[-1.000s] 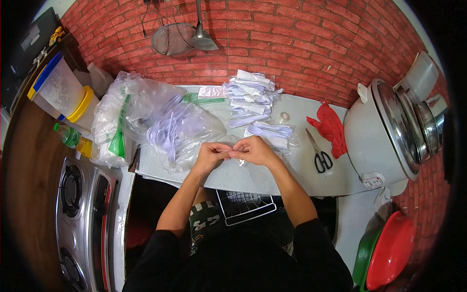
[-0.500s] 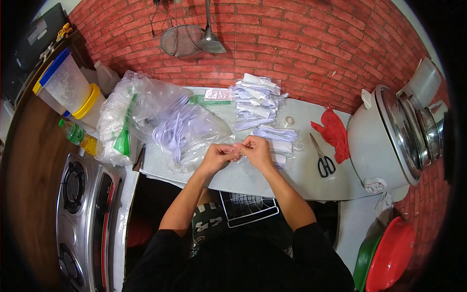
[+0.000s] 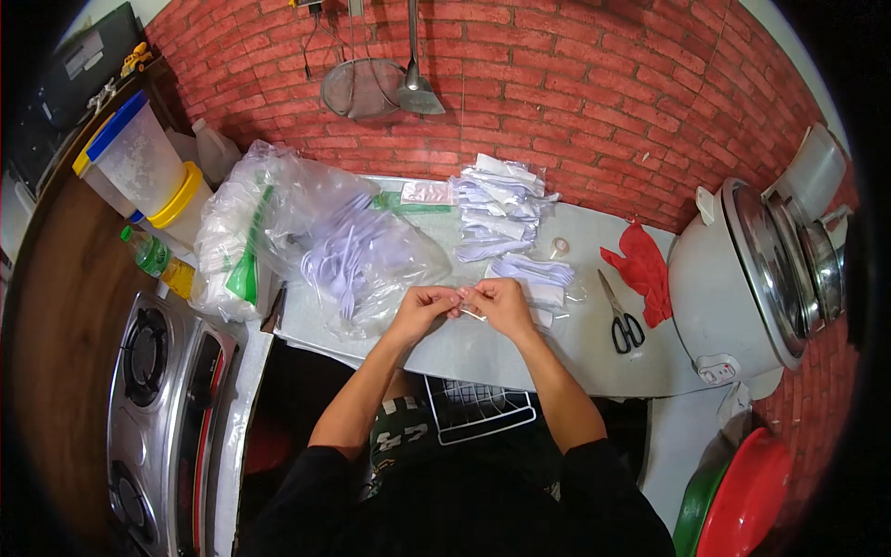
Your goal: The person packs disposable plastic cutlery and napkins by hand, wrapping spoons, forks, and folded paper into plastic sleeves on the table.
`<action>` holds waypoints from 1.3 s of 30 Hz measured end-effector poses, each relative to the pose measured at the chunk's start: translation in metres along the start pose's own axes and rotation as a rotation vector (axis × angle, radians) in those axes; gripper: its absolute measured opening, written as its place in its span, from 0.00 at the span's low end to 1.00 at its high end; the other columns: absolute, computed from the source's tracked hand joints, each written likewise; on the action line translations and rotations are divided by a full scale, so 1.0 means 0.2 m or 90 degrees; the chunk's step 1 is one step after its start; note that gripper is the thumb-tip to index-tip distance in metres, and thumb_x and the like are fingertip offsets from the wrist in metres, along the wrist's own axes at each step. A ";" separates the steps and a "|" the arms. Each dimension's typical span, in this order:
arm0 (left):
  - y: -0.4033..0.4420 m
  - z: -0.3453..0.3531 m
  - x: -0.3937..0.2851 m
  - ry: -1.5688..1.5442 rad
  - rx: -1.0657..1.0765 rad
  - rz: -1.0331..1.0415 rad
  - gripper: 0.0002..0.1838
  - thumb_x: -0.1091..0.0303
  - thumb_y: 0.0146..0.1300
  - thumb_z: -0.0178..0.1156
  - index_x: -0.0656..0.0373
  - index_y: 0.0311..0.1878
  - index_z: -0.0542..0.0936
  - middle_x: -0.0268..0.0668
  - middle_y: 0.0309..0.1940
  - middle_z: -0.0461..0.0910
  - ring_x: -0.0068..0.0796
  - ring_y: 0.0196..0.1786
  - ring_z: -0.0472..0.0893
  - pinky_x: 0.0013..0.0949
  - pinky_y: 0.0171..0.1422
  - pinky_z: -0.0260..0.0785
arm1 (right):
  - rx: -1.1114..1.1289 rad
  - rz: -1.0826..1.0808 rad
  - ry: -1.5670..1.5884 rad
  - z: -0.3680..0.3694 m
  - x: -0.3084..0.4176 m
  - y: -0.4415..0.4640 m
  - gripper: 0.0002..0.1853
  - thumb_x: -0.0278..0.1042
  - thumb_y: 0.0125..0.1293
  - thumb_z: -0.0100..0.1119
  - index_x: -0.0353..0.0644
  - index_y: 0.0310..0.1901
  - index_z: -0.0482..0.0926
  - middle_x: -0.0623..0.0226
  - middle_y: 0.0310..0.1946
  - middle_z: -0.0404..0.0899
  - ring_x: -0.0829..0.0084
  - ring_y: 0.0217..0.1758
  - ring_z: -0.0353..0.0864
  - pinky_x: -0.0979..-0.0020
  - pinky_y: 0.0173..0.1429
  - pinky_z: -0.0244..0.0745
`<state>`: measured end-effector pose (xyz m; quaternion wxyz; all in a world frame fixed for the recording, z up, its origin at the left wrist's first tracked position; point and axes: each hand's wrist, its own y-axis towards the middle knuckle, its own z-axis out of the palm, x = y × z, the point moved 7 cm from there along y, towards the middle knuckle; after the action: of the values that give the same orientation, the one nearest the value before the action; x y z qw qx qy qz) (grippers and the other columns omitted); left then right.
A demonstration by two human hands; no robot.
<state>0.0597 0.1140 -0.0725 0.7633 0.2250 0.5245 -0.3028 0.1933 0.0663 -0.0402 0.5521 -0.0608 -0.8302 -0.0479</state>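
Observation:
My left hand (image 3: 425, 312) and my right hand (image 3: 498, 304) meet over the front of the table, fingertips pinched together. A small whitish edge shows beneath the fingers, but what they hold is mostly hidden. Left of them, a large clear plastic bag (image 3: 408, 255) lies open around a heap of white plastic forks (image 3: 348, 251). Just beyond my right hand are loose-looking white plastic forks (image 3: 534, 269) and a folded white tissue (image 3: 546, 295) in clear wrap. Farther back, several clear packets of cutlery and tissue (image 3: 501, 209) lie stacked.
Black-handled scissors (image 3: 624, 320), a red cloth (image 3: 642, 274) and a tape roll (image 3: 559, 247) lie to the right, before a big rice cooker (image 3: 715, 288). A gas stove (image 3: 158, 418), an oil bottle (image 3: 162, 260) and stacked tubs (image 3: 139, 158) stand left. Red and green basins (image 3: 747, 492) are lower right.
The view has tilted slightly upward, so the scene sits lower and a little to the right. My hands stay pinched together at nearly the same spot; the fingers have shifted slightly.

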 end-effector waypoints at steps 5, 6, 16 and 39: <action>0.01 -0.03 0.03 0.007 -0.031 0.011 0.08 0.75 0.62 0.59 0.70 0.41 0.81 0.40 0.35 0.83 0.24 0.36 0.80 0.24 0.42 0.72 | -0.023 -0.134 0.115 0.02 -0.05 0.03 0.07 0.26 0.62 0.62 0.29 0.31 0.80 0.65 0.24 0.81 0.80 0.25 0.78 0.78 0.32 0.75; 0.01 -0.02 0.02 0.003 -0.021 0.004 0.09 0.75 0.61 0.60 0.70 0.42 0.82 0.40 0.35 0.83 0.24 0.36 0.80 0.25 0.43 0.73 | -0.034 -0.115 0.107 0.01 -0.07 0.03 0.07 0.26 0.61 0.62 0.29 0.31 0.81 0.65 0.24 0.81 0.80 0.25 0.78 0.78 0.32 0.74; 0.02 0.00 0.03 0.067 0.002 -0.055 0.09 0.73 0.59 0.63 0.70 0.40 0.82 0.40 0.33 0.83 0.24 0.33 0.81 0.25 0.40 0.74 | -0.220 -0.148 0.147 -0.03 -0.02 0.01 0.10 0.33 0.58 0.66 0.34 0.27 0.82 0.67 0.18 0.80 0.83 0.21 0.74 0.78 0.26 0.67; 0.01 -0.01 0.03 0.126 -0.004 -0.033 0.08 0.71 0.61 0.63 0.67 0.36 0.84 0.37 0.28 0.83 0.20 0.31 0.80 0.24 0.39 0.73 | -0.165 -0.114 0.146 -0.01 -0.02 0.03 0.06 0.26 0.58 0.66 0.32 0.30 0.81 0.65 0.25 0.82 0.83 0.27 0.77 0.80 0.32 0.71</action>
<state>0.0615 0.1139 -0.0793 0.7002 0.2378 0.6042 -0.2969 0.1973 0.0716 -0.0433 0.6241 -0.0513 -0.7510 -0.2096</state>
